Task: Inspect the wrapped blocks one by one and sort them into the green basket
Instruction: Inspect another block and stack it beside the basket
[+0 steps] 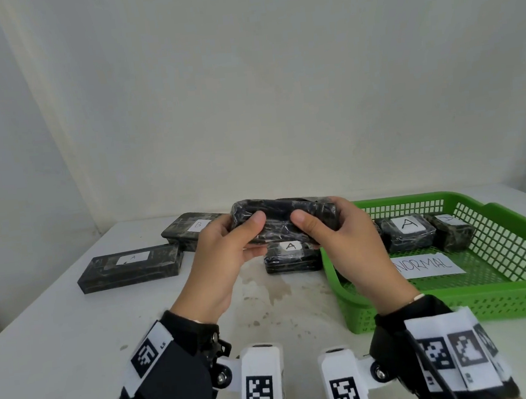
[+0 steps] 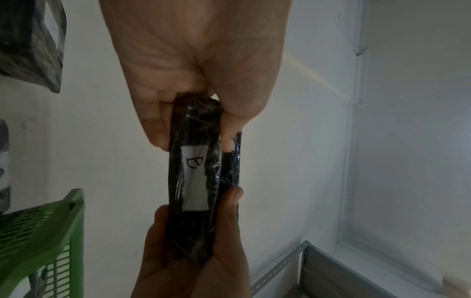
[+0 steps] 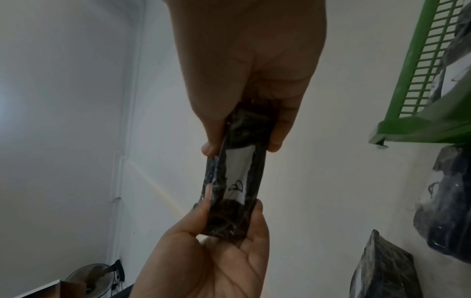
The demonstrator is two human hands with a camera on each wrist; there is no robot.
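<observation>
Both hands hold one black film-wrapped block [image 1: 284,219] level in the air above the table. My left hand [image 1: 252,235] grips its left end, thumb on the near face, and my right hand [image 1: 309,232] grips its right end the same way. The left wrist view shows a white label on the block [image 2: 196,181] with a letter that looks like B; the block [image 3: 237,177] shows it in the right wrist view too. The green basket [image 1: 517,288] stands at the right and holds a block marked A [image 1: 407,231] and another block [image 1: 452,230].
On the white table [image 1: 60,328] lie a long block marked A [image 1: 131,268], a block marked B [image 1: 191,231] behind it, and a small block marked A [image 1: 292,257] under the hands, next to the basket. A paper reading NORMAL [image 1: 426,266] lies in the basket.
</observation>
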